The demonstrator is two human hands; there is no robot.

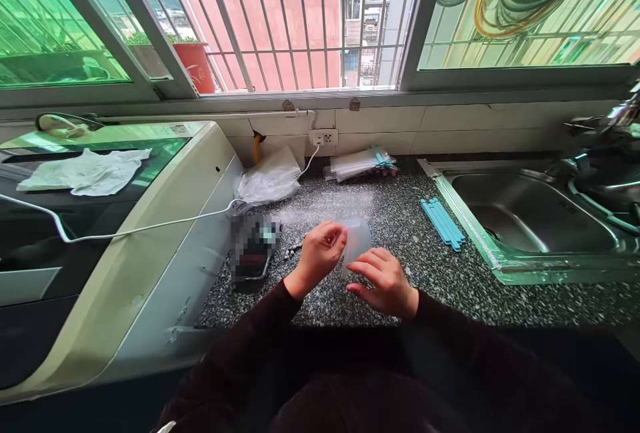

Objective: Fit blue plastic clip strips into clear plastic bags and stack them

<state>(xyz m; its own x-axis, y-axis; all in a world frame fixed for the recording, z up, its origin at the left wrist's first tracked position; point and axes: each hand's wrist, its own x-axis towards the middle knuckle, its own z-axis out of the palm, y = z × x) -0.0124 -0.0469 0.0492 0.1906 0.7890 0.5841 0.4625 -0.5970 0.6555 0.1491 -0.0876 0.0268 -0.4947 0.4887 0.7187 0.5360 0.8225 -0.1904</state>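
A small translucent plastic bag (359,235) is held up over the speckled countertop in front of me. Pinched at its upper left edge are the thumb and fingers of my left hand (321,251). My right hand (384,282) is at the bag's lower right, with thumb and forefinger apart and fingertips at the bag's edge; whether they press on it is unclear. Right of my hands, several flat blue strips (443,223) lie side by side. Behind the bag rests a stack of clear bags (357,164) with blue strips at one end.
Left of my hands lies a phone (254,256), partly blurred. A crumpled plastic bag (270,178) sits near the wall socket (324,137), where a white cable (145,221) is plugged in. A washing machine (165,239) borders the left side, a steel sink (530,209) the right.
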